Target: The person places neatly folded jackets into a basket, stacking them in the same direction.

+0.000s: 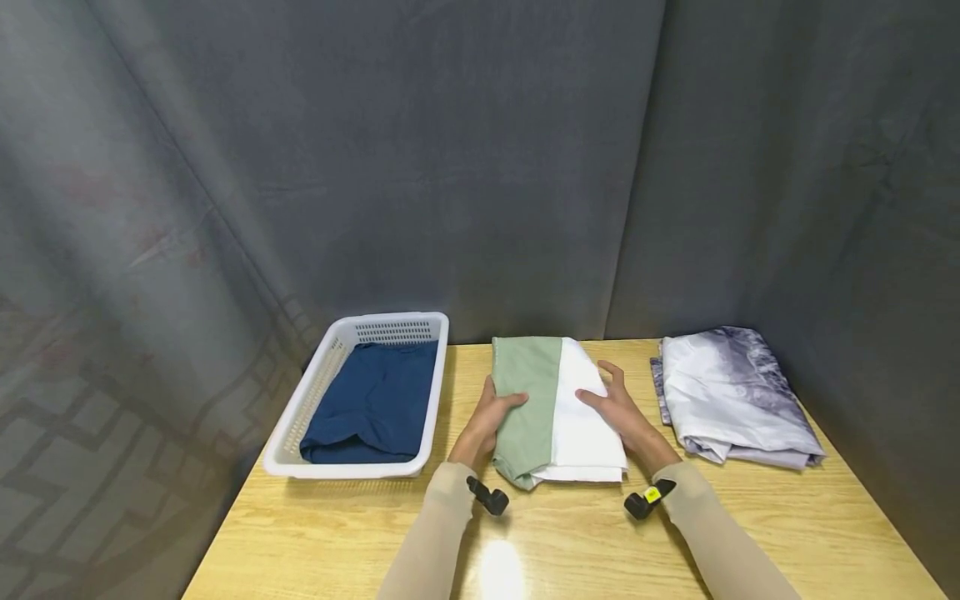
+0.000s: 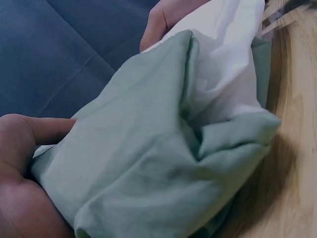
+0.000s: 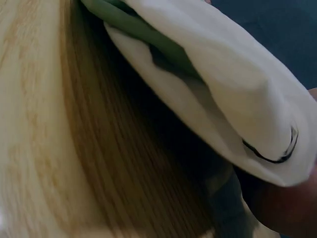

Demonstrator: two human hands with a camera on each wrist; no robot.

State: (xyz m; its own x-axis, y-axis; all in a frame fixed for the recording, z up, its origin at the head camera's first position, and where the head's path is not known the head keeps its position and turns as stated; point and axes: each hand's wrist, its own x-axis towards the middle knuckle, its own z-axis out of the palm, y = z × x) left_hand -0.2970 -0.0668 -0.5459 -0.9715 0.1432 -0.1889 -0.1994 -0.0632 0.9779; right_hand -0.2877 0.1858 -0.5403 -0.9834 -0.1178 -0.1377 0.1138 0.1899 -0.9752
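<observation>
Both hands hold a folded green-and-white cloth (image 1: 528, 417) by its sides, in the middle of the table in the head view. My left hand (image 1: 483, 423) grips the green side, its thumb on top. On the white side, the thumb of my right hand (image 1: 621, 410) lies over the cloth and the other fingers are partly hidden. The left wrist view shows thick, loose folds along the cloth's near end (image 2: 138, 144). A dark shadow lies below the white layers (image 3: 237, 89) in the right wrist view, where the cloth's edge stands above the wood.
To the left, a white plastic basket (image 1: 273, 454) holds a folded navy cloth (image 1: 375, 400). A folded white-and-grey patterned cloth (image 1: 731, 392) lies at the right of the wooden table (image 1: 570, 550). Grey curtains (image 1: 450, 167) hang behind the table and along its sides.
</observation>
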